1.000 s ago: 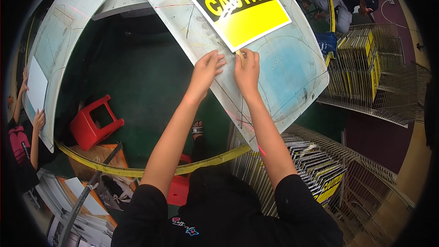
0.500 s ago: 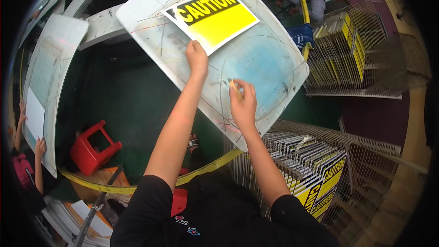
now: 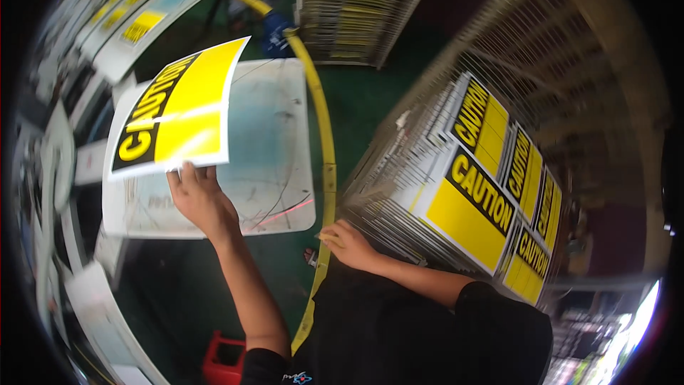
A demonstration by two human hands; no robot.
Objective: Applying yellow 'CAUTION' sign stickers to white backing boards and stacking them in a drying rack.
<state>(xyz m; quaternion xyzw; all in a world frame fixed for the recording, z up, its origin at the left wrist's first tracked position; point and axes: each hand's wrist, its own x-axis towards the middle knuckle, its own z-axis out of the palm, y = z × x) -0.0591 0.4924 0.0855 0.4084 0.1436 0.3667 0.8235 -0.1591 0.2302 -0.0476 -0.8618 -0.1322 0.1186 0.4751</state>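
My left hand [image 3: 203, 203] grips the lower edge of a yellow-and-black printed sign sheet [image 3: 194, 103] with a white border. The sheet is raised and bends, tilted above a pale board [image 3: 274, 150] with a bluish patch and dark scuffs. Beyond the board's lower right corner, my right hand [image 3: 350, 248] is closed around a small tan piece [image 3: 330, 239], too blurred to name. It is close to a yellow curved rail [image 3: 328, 171]. On the right, a wire rack [image 3: 374, 185] holds several layers of similar yellow-and-black signs [image 3: 467, 207].
Another stack of yellow signs [image 3: 349, 11] stands at the top. A blue cloth [image 3: 276, 36] hangs by the rail. More pale boards stand at the left, one [image 3: 117, 60] carrying a yellow sheet at upper left. A red stool [image 3: 221, 356] sits low on the green floor.
The sheet, lying on the board before, is now lifted off it in my left hand. My right hand has come away from the board. The view has swung right toward the rack.
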